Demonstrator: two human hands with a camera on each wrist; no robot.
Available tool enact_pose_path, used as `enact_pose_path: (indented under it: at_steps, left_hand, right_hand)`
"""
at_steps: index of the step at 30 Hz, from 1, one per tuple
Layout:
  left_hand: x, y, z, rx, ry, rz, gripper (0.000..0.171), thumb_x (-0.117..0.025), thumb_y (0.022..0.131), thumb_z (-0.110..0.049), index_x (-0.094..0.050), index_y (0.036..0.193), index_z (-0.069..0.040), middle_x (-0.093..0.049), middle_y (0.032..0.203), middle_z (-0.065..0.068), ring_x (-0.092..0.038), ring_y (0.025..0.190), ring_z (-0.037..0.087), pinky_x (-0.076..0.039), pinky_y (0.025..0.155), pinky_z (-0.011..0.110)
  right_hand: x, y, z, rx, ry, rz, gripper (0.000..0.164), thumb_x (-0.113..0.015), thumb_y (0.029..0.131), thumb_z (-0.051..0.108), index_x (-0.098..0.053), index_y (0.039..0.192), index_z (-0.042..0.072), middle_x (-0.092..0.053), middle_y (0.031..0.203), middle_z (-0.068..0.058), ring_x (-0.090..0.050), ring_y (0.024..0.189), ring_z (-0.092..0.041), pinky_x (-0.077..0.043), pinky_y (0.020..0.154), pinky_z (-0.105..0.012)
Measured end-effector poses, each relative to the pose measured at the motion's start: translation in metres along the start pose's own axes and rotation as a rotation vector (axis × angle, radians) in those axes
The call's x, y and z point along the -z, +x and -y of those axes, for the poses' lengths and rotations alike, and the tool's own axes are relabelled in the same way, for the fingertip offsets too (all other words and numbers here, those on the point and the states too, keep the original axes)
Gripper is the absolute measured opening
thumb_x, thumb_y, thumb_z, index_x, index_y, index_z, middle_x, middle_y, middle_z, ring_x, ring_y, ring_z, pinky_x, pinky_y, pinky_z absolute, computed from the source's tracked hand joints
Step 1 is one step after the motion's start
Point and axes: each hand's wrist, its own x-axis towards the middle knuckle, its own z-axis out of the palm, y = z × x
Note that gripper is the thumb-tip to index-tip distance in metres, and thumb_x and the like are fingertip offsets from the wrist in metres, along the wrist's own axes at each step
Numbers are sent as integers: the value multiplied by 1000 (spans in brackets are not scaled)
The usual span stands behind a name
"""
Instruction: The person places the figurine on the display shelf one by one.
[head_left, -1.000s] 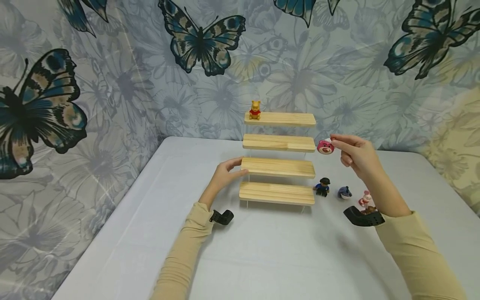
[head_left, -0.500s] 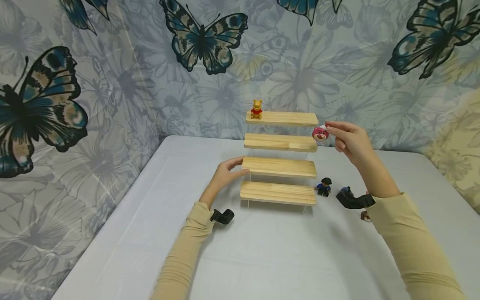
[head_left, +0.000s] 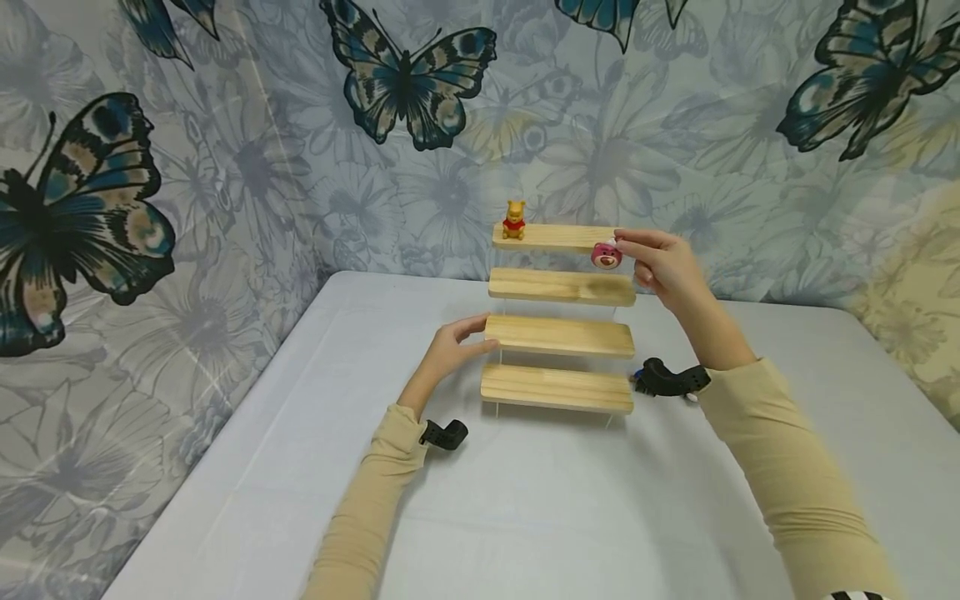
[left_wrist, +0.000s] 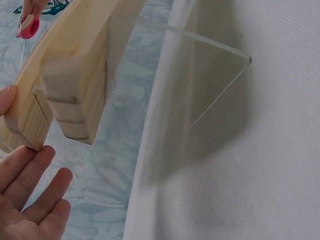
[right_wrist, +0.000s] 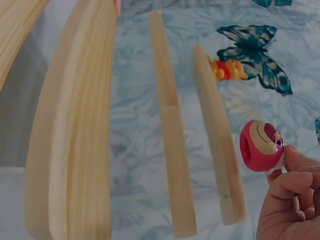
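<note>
The left hand (head_left: pixel 450 350) was at the left side of the wooden stand (head_left: pixel 558 387). It seemed best for that hand to keep the stand steady without tugging it. The yellow bear (head_left: pixel 513 223) sat on the left end of the stand's top board (head_left: pixel 558 237), and a bump might have knocked it over. The pink toy (head_left: pixel 606 257) was in the air near the right end of that board, and the right wrist view showed a gap between them. I could not tell if it was over the board or just in front. It looked round and might have rolled, so a slow, soft touch seemed wise.

The left hand's thumb and pointer finger were only as far apart as the end of the stand's second board from the bottom (head_left: pixel 558 337), and they gripped it. Its other fingers were a bit bent. The right hand (head_left: pixel 663 258), at the stand's upper right, pinched the pink toy, thumb and pointer finger nearly together, other fingers curled in.
</note>
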Motion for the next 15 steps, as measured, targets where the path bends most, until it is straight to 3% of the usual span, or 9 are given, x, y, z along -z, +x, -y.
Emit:
enact_pose_path:
  at_steps: [4, 9, 15]
  left_hand:
    - [1, -4, -12, 4, 6, 28, 54, -64, 84, -16, -43, 131, 1, -49, 124, 17, -42, 117, 27, -27, 102, 33]
    - [-2, 7, 12, -10, 1, 14, 57, -66, 83, -24, -45, 132, -5, -51, 124, 12, -43, 116, 22, -28, 102, 32]
    - [-3, 6, 15, -2, -12, -2, 57, -67, 82, -23, -46, 132, -7, -49, 126, 8, -47, 112, 19, -31, 99, 27]
  right_hand:
    - [-7, 4, 2, 11, -19, 10, 27, -64, 84, 11, -64, 110, 3, -57, 102, -5, -33, 38, -7, -28, 37, -21]
    - [-18, 11, 5, 24, -8, 19, 12, -62, 85, 9, -71, 92, 13, -60, 96, -3, -32, 38, -7, -26, 38, -22]
    - [-29, 20, 3, 15, -1, -5, 12, -61, 85, 6, -72, 88, 13, -60, 95, -5, -31, 38, -8, -26, 37, -21]
